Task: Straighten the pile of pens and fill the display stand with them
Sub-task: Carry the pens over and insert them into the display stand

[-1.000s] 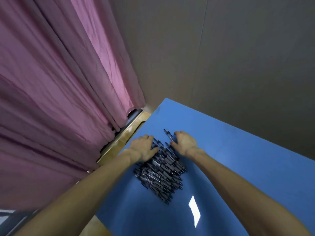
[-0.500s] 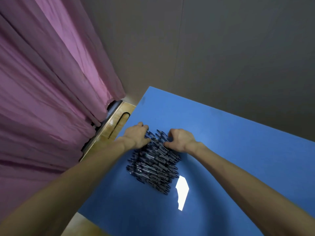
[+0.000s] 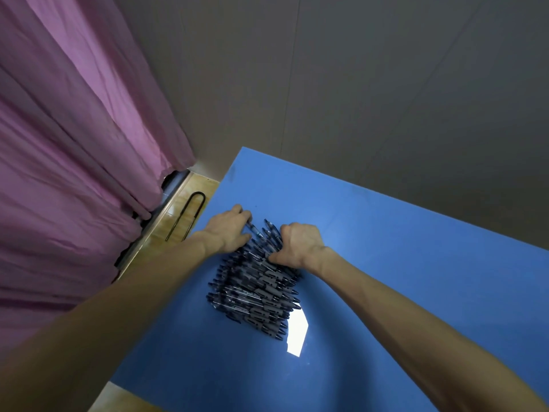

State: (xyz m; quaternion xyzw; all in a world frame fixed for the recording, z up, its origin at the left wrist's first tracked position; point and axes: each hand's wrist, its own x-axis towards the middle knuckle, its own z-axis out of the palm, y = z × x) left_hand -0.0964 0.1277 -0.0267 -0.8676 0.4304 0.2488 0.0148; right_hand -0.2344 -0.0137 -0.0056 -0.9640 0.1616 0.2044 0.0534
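A pile of dark pens [image 3: 255, 289] lies on the blue table [image 3: 401, 263], most of them roughly parallel, with a few at the far end fanned out. My left hand [image 3: 228, 230] is at the pile's far left corner, thumb and fingers curled round a few pens. My right hand [image 3: 298, 243] is at the far right corner, knuckles up, its fingers curled down into the pens and its thumb against the pile's side. The fingertips of both hands are hidden. No display stand is in view.
A pink curtain [image 3: 74, 144] hangs along the left. A grey wall [image 3: 356, 84] stands behind the table. Between curtain and table there is wooden floor with a black metal loop [image 3: 190, 214]. A bright light reflection [image 3: 297, 331] sits on the table by the pile's near end.
Both hands went from lying flat against the pile's far end to curling round its pens. The right hand's fingers bent under. The camera view shifted.
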